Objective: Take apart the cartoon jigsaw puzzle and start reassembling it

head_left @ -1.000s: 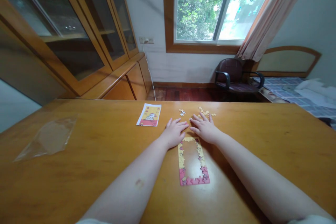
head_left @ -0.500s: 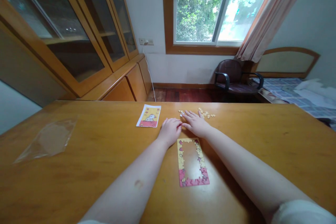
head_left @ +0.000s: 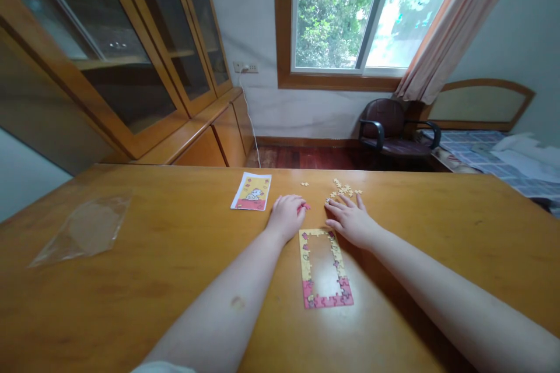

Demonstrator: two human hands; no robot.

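Note:
My left hand (head_left: 286, 217) is closed, with pink puzzle pieces (head_left: 307, 207) showing at its fingertips; how many is hidden. Fingers spread, my right hand (head_left: 352, 221) lies low over the table, its fingertips at the near edge of a loose heap of yellowish puzzle pieces (head_left: 345, 189). One or two more loose pieces (head_left: 304, 184) lie apart, beyond my left hand. Just below both hands sits a joined puzzle border (head_left: 326, 302), yellow at the far part and pink at the near part, with bare table inside it.
A picture card (head_left: 251, 192) with a white animal on yellow and pink lies left of my left hand. Farther left is a clear plastic bag (head_left: 85, 227). The wooden table's far edge runs behind the pieces; beyond stand a chair (head_left: 387, 125) and a glass-door cabinet (head_left: 175, 70).
My right hand has moved right, away from my left hand, and some pieces near it have shifted toward the heap. Pink pieces now show in my left hand, which stays nearly in place.

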